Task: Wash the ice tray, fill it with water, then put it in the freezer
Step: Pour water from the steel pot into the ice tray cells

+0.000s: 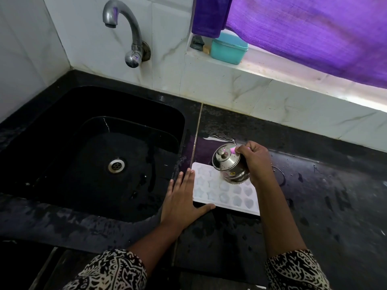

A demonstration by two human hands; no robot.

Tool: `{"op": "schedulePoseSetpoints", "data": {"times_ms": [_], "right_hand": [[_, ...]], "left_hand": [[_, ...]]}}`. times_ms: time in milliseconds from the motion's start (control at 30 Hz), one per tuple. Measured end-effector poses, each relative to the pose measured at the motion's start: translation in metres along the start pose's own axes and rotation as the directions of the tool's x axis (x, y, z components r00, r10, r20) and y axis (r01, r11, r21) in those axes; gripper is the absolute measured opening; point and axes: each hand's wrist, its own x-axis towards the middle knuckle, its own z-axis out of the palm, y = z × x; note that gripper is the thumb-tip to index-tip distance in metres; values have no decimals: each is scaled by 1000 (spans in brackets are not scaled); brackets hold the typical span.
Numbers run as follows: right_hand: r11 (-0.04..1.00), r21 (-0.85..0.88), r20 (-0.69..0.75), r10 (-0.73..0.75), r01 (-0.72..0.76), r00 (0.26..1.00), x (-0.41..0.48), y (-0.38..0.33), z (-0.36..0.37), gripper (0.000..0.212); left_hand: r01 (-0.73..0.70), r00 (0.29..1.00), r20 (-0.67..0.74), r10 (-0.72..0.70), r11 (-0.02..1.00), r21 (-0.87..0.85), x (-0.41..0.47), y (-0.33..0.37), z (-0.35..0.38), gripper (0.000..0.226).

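Sleeves (pixel 109 271): patterned black and white, at the near edge of the view, one on each forearm.
Left hand (pixel 182 199): lies flat on the counter with straight fingers. The fingers run along the tray's left edge and the thumb along its near edge. It steadies the tray and grips nothing.
Ice tray (pixel 236 197): white, with star and heart cells. It lies flat on the counter, just right of the sink.
Right hand (pixel 255 162): fingers are curled round the steel pot and hold it tilted over the tray's far end.
Steel pot (pixel 228 164): its knobbed lid faces the sink. No stream of water can be made out.
Step in hand: judged to be filling the cells.
Risk, overfill: too steep a tilt would flood the cells and spill onto the already wet counter (pixel 324 185).
Risk, lid: at this tilt a loose lid could drop onto the tray.
Risk, slide: a nudge on the wet stone could push the tray toward the sink (pixel 62 114).
Tap (pixel 125 28): on the wall, well apart from the tray, with no flow visible.
Ledge: holds a teal box (pixel 228 49) under a purple cloth (pixel 314 34).
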Motion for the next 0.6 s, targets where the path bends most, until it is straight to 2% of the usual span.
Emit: {"op": "schedulePoseSetpoints", "data": {"times_ms": [600], "right_hand": [[995, -79, 40, -51, 54, 998, 3, -2, 2, 31]], "left_hand": [[1, 1000, 2, -1, 1000, 8, 0, -1, 1, 118]]}}
